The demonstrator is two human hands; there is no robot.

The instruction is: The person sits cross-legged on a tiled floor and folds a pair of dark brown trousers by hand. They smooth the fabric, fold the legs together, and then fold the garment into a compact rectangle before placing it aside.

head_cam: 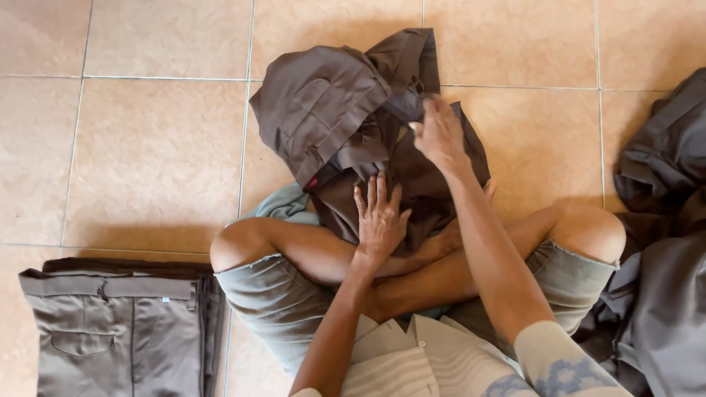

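A crumpled pair of brown trousers [331, 110] lies on the tiled floor in front of my crossed legs. My left hand [379, 213] rests flat on the lower part of the garment, fingers spread and pressing the cloth down. My right hand [439, 134] reaches further out and pinches a fold of the same trousers near their upper middle. Part of the garment drapes over my shins.
A folded stack of brown trousers [121, 323] lies on the floor at lower left. A heap of dark grey-brown garments [662, 242] sits at the right edge. A pale green cloth [283, 206] peeks out under the trousers. The floor is beige tile [154, 154].
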